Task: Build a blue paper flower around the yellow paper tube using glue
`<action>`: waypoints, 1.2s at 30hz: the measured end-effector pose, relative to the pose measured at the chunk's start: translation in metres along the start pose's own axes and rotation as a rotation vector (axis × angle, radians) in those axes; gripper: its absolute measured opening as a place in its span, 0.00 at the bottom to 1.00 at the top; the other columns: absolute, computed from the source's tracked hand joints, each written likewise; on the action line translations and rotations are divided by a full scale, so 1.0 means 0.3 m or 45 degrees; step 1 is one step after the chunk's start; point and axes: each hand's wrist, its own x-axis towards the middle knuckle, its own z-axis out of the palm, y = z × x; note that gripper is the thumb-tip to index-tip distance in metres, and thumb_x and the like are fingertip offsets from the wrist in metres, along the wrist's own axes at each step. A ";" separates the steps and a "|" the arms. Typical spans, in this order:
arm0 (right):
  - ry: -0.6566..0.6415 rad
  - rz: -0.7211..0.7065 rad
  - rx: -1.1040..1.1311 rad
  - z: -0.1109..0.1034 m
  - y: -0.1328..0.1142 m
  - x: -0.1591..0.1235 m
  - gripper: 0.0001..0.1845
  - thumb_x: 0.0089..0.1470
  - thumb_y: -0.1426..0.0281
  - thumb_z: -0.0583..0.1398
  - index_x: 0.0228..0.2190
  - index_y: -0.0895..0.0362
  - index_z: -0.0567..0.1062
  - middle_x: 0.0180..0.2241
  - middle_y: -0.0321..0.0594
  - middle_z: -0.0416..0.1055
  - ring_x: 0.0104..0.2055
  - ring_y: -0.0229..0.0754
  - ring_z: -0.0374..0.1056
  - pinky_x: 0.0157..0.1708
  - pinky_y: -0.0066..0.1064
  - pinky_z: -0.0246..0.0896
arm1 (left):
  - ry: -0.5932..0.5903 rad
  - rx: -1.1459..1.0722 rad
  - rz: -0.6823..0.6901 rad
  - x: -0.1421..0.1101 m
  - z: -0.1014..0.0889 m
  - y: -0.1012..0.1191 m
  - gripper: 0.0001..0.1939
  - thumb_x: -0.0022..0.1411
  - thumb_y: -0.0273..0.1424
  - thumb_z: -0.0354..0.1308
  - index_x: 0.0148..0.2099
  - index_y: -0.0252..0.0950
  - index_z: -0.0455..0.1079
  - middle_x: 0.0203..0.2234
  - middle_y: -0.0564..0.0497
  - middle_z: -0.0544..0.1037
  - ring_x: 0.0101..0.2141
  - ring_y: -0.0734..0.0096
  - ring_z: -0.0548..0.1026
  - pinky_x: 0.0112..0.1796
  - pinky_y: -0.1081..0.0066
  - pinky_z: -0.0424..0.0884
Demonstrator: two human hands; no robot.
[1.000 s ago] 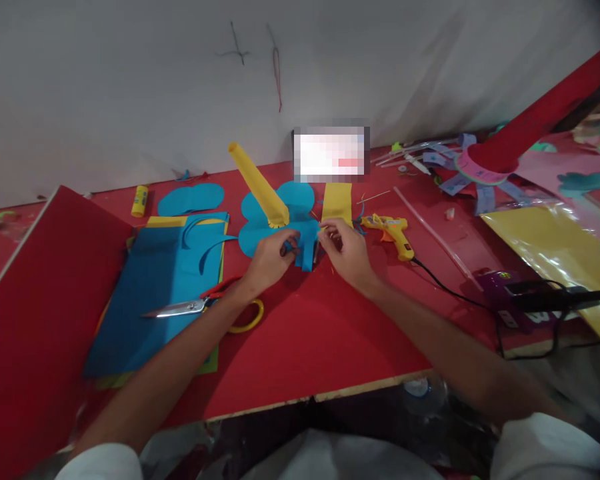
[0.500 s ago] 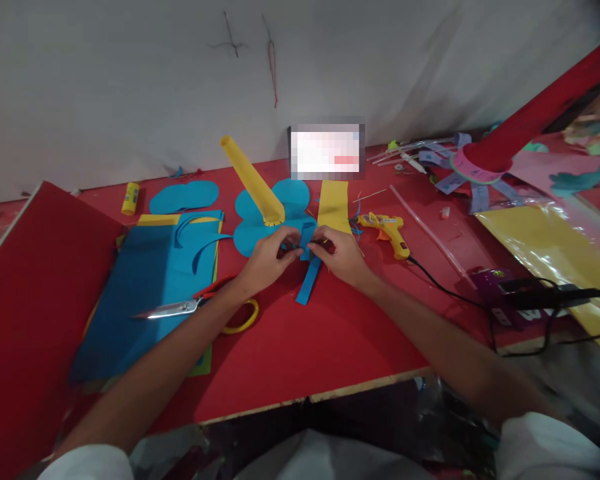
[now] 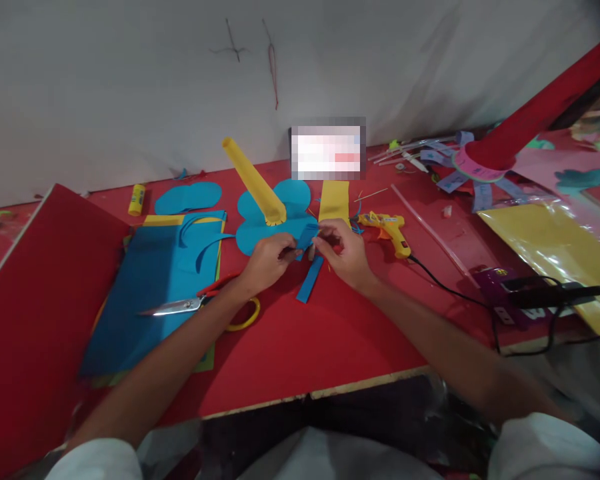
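Note:
Between my two hands is a folded blue paper strip [image 3: 307, 235]. My left hand [image 3: 271, 264] pinches its lower left end, and my right hand [image 3: 344, 252] grips its right side with thumb and fingers. Just below lies another blue paper strip [image 3: 310, 281], slanting on the table. Behind my hands a blue flower-shaped paper cutout [image 3: 295, 197] lies flat, and a rolled yellow paper tube [image 3: 254, 179] with a snipped end rests on it. A yellow paper piece [image 3: 334, 200] lies behind my right hand.
Scissors [image 3: 180, 306] lie under my left forearm on blue sheets [image 3: 145, 267]. A yellow glue gun [image 3: 390, 230] with a cord is at the right. A glue stick [image 3: 137, 200] stands at the back left. A red board [image 3: 35, 320] fills the left; a purple box [image 3: 505, 300] sits right.
The folded strip has tilted and its flat side now shows more. My right hand has shifted slightly right and up, and my left hand has lowered a little.

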 end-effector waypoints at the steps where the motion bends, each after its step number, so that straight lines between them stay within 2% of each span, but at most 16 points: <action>1: 0.016 -0.011 -0.007 0.001 -0.001 -0.003 0.16 0.65 0.55 0.62 0.48 0.52 0.74 0.37 0.39 0.75 0.37 0.41 0.74 0.38 0.34 0.70 | 0.012 -0.001 -0.012 -0.001 0.000 -0.002 0.10 0.68 0.30 0.58 0.31 0.38 0.65 0.28 0.51 0.74 0.31 0.67 0.73 0.35 0.68 0.68; 4: 0.035 -0.070 -0.037 0.005 -0.007 -0.010 0.15 0.66 0.58 0.62 0.49 0.51 0.74 0.40 0.40 0.76 0.38 0.42 0.75 0.39 0.34 0.72 | 0.039 0.000 0.000 -0.005 0.002 -0.012 0.10 0.68 0.31 0.58 0.32 0.38 0.64 0.26 0.53 0.71 0.28 0.70 0.69 0.32 0.69 0.64; 9: 0.092 -0.189 -0.008 0.012 -0.012 -0.018 0.14 0.66 0.58 0.63 0.49 0.50 0.73 0.42 0.40 0.76 0.32 0.39 0.72 0.31 0.32 0.71 | 0.097 -0.015 0.073 -0.007 0.009 -0.034 0.16 0.70 0.36 0.60 0.30 0.37 0.62 0.23 0.56 0.66 0.26 0.74 0.63 0.29 0.71 0.59; 13: 0.042 -0.241 -0.077 0.003 -0.021 -0.012 0.09 0.67 0.59 0.63 0.44 0.50 0.75 0.37 0.38 0.75 0.32 0.39 0.71 0.32 0.32 0.70 | 0.081 -0.026 0.080 -0.007 0.008 -0.038 0.18 0.71 0.39 0.60 0.31 0.37 0.61 0.24 0.57 0.65 0.26 0.74 0.62 0.29 0.71 0.58; 16: -0.020 -0.288 -0.120 -0.004 -0.029 -0.005 0.09 0.67 0.60 0.63 0.37 0.51 0.76 0.36 0.39 0.75 0.37 0.42 0.72 0.37 0.34 0.70 | 0.101 -0.039 0.079 -0.005 0.007 -0.034 0.21 0.70 0.41 0.62 0.30 0.38 0.59 0.23 0.57 0.63 0.26 0.74 0.61 0.28 0.71 0.57; 20: -0.057 -0.199 -0.058 0.002 -0.022 -0.004 0.11 0.69 0.59 0.61 0.39 0.52 0.76 0.39 0.41 0.77 0.41 0.43 0.74 0.41 0.35 0.70 | 0.196 -0.098 0.041 -0.002 0.005 -0.027 0.24 0.70 0.45 0.62 0.28 0.38 0.57 0.22 0.58 0.60 0.25 0.75 0.59 0.28 0.71 0.56; 25: -0.015 0.005 0.162 0.010 0.001 -0.002 0.14 0.70 0.55 0.58 0.42 0.51 0.75 0.43 0.39 0.77 0.32 0.37 0.73 0.34 0.31 0.71 | 0.289 -0.152 0.032 0.002 -0.005 -0.019 0.24 0.76 0.48 0.52 0.30 0.37 0.62 0.24 0.55 0.67 0.27 0.73 0.64 0.32 0.71 0.63; 27: 0.034 0.020 0.165 0.004 -0.001 0.004 0.15 0.69 0.53 0.59 0.41 0.51 0.75 0.41 0.38 0.76 0.32 0.37 0.73 0.34 0.31 0.71 | 0.336 -0.171 0.004 0.002 -0.008 -0.019 0.24 0.75 0.48 0.52 0.31 0.37 0.64 0.26 0.54 0.69 0.28 0.73 0.66 0.32 0.71 0.64; 29: 0.041 -0.030 0.133 -0.007 -0.012 0.009 0.15 0.67 0.53 0.61 0.39 0.51 0.76 0.39 0.39 0.77 0.37 0.40 0.75 0.37 0.31 0.71 | 0.386 -0.200 -0.028 0.001 -0.009 -0.020 0.21 0.74 0.48 0.54 0.34 0.37 0.66 0.28 0.53 0.72 0.30 0.73 0.68 0.31 0.73 0.65; 32: -0.130 -0.125 0.201 -0.017 -0.031 0.008 0.22 0.69 0.49 0.57 0.35 0.52 0.77 0.39 0.42 0.78 0.41 0.42 0.75 0.41 0.34 0.71 | 0.452 -0.196 -0.074 0.001 -0.012 -0.024 0.18 0.73 0.46 0.56 0.37 0.37 0.68 0.31 0.52 0.73 0.31 0.73 0.70 0.32 0.73 0.67; 34: -0.244 -0.096 0.289 -0.015 -0.038 0.002 0.27 0.71 0.46 0.51 0.34 0.53 0.77 0.38 0.42 0.77 0.37 0.41 0.73 0.37 0.34 0.70 | 0.478 -0.181 -0.078 0.000 -0.012 -0.028 0.17 0.74 0.45 0.56 0.37 0.37 0.69 0.31 0.52 0.74 0.32 0.72 0.71 0.34 0.73 0.68; 36: -0.261 -0.017 0.253 -0.007 -0.038 -0.005 0.27 0.71 0.46 0.50 0.37 0.53 0.76 0.36 0.41 0.77 0.34 0.40 0.72 0.34 0.33 0.67 | 0.470 -0.195 -0.041 -0.001 -0.011 -0.031 0.18 0.73 0.46 0.56 0.38 0.37 0.69 0.33 0.51 0.75 0.33 0.71 0.72 0.37 0.72 0.70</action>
